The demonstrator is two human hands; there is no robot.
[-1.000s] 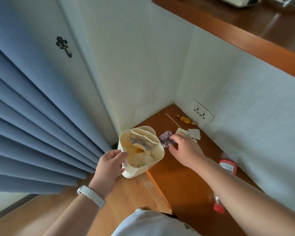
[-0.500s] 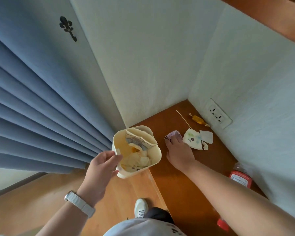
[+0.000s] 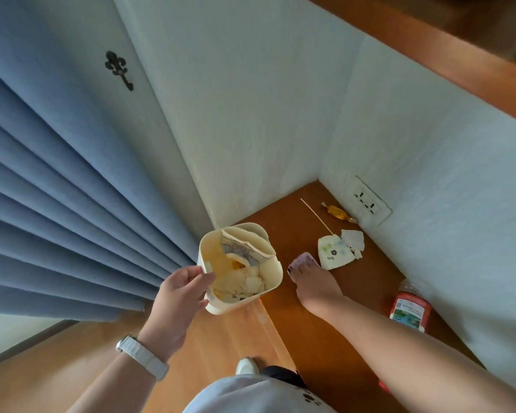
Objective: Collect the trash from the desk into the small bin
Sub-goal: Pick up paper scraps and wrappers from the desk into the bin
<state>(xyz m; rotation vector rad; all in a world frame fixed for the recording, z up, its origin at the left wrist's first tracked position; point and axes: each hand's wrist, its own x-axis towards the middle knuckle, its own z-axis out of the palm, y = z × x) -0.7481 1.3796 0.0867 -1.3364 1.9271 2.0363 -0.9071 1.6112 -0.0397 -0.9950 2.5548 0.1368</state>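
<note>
My left hand [image 3: 178,302] grips the near rim of a small cream bin [image 3: 242,266], held just off the desk's left edge and part full of paper scraps. My right hand [image 3: 313,283] lies flat on the brown desk [image 3: 340,338], fingertips pressing on a purple wrapper [image 3: 303,260] beside the bin. Further back lie a white printed paper piece [image 3: 334,252], a crumpled white scrap [image 3: 353,239], a thin wooden stick [image 3: 316,216] and an orange candy wrapper [image 3: 338,212] near the corner.
A plastic bottle with a red label [image 3: 410,307] lies on the desk by the right wall. A wall socket [image 3: 368,199] sits above the corner. Blue curtains [image 3: 57,204] hang at the left, a wooden shelf [image 3: 459,55] overhangs, and wooden floor [image 3: 206,353] lies below.
My view has tilted and shifted. My right hand went from pinching the purple wrapper to pressing flat on it, slightly nearer the desk's front. The bin stays in my left hand.
</note>
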